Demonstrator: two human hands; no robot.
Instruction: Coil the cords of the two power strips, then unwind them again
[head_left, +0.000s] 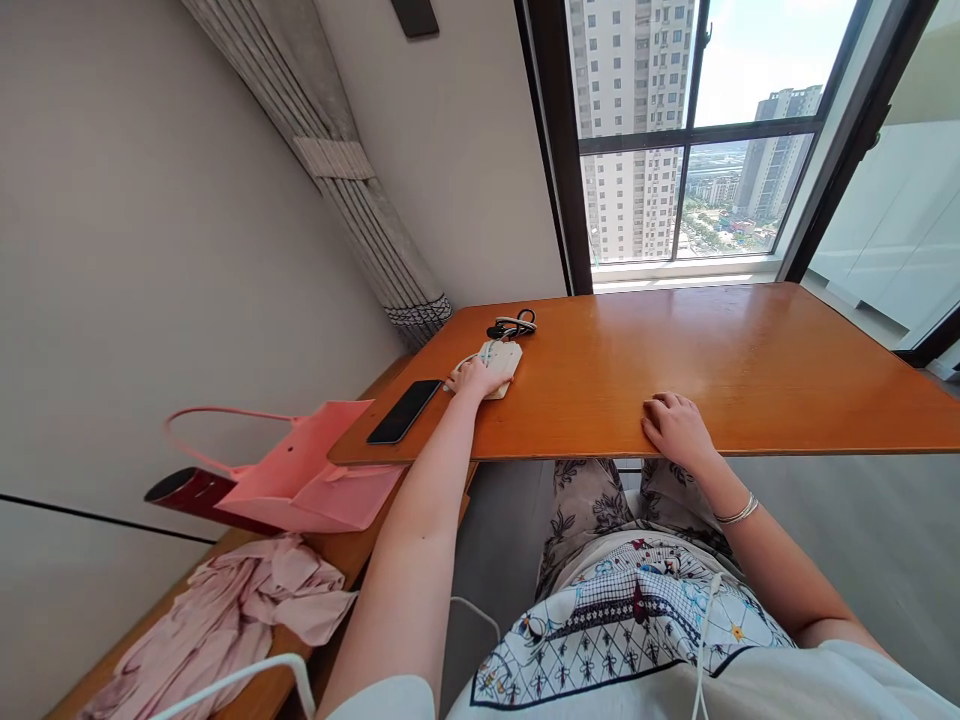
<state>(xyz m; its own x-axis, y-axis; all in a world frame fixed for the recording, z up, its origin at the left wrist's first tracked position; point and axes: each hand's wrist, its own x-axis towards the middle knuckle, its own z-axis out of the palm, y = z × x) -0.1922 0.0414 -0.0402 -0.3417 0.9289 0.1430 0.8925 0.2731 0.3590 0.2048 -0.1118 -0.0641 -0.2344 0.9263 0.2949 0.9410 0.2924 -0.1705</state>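
My left hand (pixel 477 380) reaches across the table's left part, its fingers closed around the near side of a cream-coloured stack of flat pieces (pixel 504 358). Pale cord lies over the stack, and its exact kind is unclear. A black smartphone (pixel 405 411) lies flat just left of this hand. Behind the stack sits a small coil of black and white cable (pixel 513 324). On the table's front edge rests my right hand (pixel 677 428), fingers loosely curled, with nothing visible in it. A silvery bracelet (pixel 739 509) circles the right wrist.
The brown wooden table (pixel 750 360) spans the view before me. Left of it, on a lower wooden surface, stand a pink handbag (pixel 330 490), a dark red cylinder (pixel 202 492) and crumpled pink cloth (pixel 240 610). A curtain (pixel 352 200) and a window (pixel 690 140) are behind.
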